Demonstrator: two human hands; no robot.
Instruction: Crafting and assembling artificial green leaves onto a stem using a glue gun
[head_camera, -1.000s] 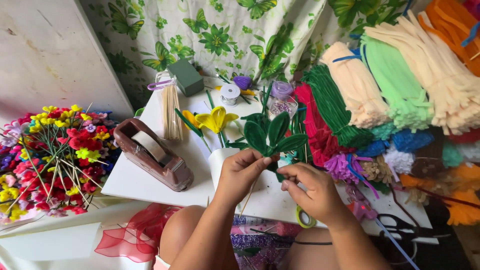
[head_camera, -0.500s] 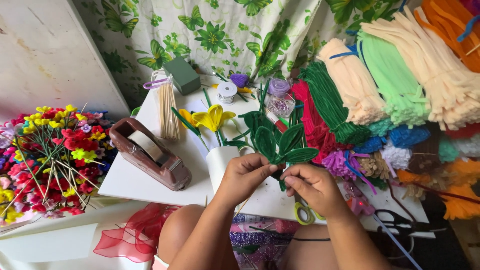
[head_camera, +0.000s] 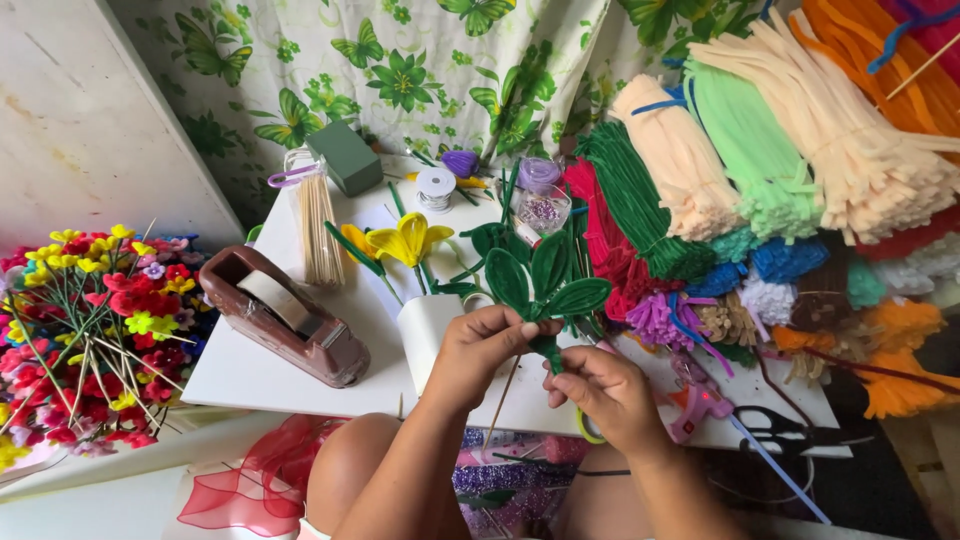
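My left hand (head_camera: 487, 352) pinches the base of a cluster of green pipe-cleaner leaves (head_camera: 543, 283), held upright above the white table (head_camera: 260, 375). My right hand (head_camera: 608, 393) grips the green stem just below the leaves, fingers curled around it. A thin wooden stick (head_camera: 502, 400) hangs down under my left hand. Behind the leaves lies a yellow pipe-cleaner flower (head_camera: 409, 240) on its green stem.
A brown tape dispenser (head_camera: 287, 318) sits at the table's left. A bunch of small colourful flowers (head_camera: 90, 335) stands further left. Bundles of pipe cleaners (head_camera: 760, 170) in many colours pile at the right. Wooden sticks (head_camera: 318, 225), a green block (head_camera: 345, 158), a thread spool (head_camera: 435, 187) and scissors (head_camera: 790, 430) lie around.
The leaf cluster has shifted slightly right and lower, and both hands have turned a little on the stem while keeping hold.
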